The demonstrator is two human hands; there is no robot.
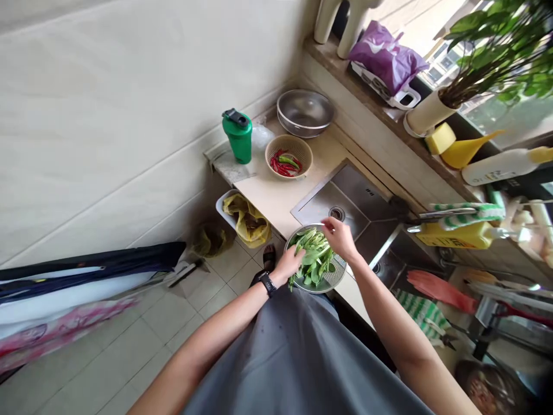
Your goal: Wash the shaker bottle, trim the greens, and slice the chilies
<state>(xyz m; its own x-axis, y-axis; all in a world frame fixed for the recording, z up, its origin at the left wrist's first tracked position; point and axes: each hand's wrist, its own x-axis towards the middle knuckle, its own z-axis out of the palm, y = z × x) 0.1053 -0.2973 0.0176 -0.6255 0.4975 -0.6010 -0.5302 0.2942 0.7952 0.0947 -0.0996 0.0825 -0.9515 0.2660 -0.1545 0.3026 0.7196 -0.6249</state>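
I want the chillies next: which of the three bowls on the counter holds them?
The tan basket beside the green bottle; the steel bowl looks empty, the strainer holds greens.

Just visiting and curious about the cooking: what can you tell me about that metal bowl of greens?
The metal colander is round, shiny and finely perforated, standing upright at the counter edge beside the steel sink. It is heaped with green vegetables, leaves or pods, too small to tell. The left hand rests on the greens at one rim; the right hand hovers over the opposite side.
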